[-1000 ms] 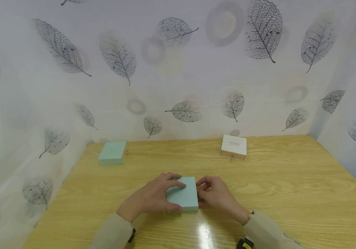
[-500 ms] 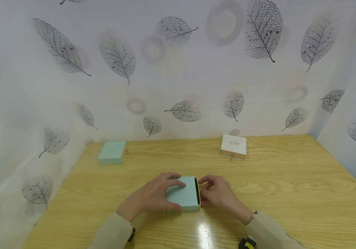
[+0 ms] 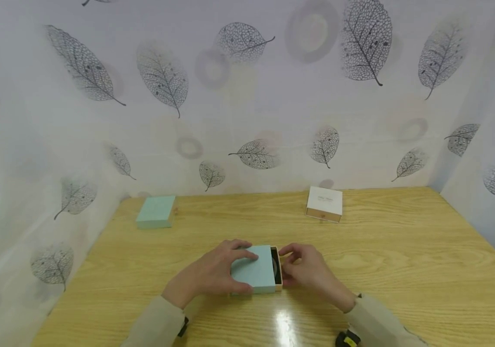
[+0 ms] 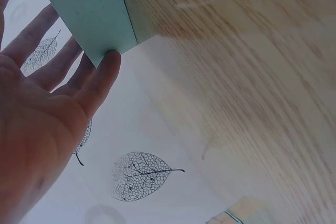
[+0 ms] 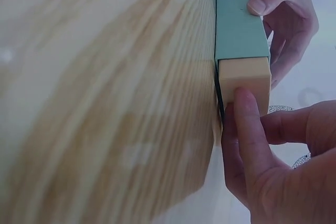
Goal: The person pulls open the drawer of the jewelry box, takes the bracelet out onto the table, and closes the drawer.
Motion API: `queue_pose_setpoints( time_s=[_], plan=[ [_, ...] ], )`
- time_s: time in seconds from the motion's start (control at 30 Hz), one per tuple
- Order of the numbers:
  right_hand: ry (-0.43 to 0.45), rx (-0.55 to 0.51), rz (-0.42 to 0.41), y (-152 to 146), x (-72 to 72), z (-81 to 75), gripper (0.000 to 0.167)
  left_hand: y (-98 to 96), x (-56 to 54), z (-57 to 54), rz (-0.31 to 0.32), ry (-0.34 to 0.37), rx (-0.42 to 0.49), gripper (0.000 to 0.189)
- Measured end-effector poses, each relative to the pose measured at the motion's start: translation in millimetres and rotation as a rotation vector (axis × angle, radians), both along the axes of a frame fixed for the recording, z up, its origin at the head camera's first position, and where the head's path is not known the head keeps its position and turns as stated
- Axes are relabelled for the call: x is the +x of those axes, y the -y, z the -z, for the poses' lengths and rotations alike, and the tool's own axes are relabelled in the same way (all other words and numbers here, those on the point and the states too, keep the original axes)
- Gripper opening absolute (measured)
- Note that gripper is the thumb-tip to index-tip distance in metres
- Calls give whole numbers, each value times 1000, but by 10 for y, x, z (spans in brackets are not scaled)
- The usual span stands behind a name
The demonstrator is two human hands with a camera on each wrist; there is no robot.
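A mint-green drawer box [image 3: 256, 275] lies on the wooden table in front of me. My left hand [image 3: 213, 275] grips its sleeve, with the thumb on the near side and fingers reaching across the top to the far side. At the box's right end, my right hand [image 3: 310, 271] pinches the end of the cream inner drawer [image 5: 247, 74] with curled fingers. The drawer sticks partly out of the sleeve. Through the gap the head view shows a dark interior with a greyish curved shape, too small to tell.
Another mint-green box [image 3: 156, 212] stands at the back left of the table [image 3: 403, 250]. At the back right is a white box [image 3: 325, 202] with a tan front. Leaf-patterned cloth [image 3: 247, 111] rises behind and at both sides.
My right hand has moved a little to the right, and the cream drawer has slid out of the sleeve with it. My left hand and the sleeve have stayed in place.
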State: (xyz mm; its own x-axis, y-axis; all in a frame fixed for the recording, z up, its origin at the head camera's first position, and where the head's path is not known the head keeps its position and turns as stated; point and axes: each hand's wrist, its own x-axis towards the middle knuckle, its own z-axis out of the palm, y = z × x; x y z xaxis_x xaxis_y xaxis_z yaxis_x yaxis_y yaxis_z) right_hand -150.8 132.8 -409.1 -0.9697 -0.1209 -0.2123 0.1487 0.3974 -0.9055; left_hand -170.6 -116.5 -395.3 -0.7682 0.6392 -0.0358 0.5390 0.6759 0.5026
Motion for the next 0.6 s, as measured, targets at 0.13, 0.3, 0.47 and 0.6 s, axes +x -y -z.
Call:
queue_pose_setpoints(
  time_s=[0.13,0.3,0.47,0.6],
  plan=[
    [1,19,13,-20,3,-15,27,3,2,7,-3,1,1,57],
    [2,29,20,-44,1,-30,27,5,-2,22,-9,-4,2,58],
    [3,27,15,-62,-3,-27,27,7,-5,27,-10,-2,4,58],
    [-3,34,13,-69,2,-23,27,6,-2,30,-6,-1,11,58]
  ],
)
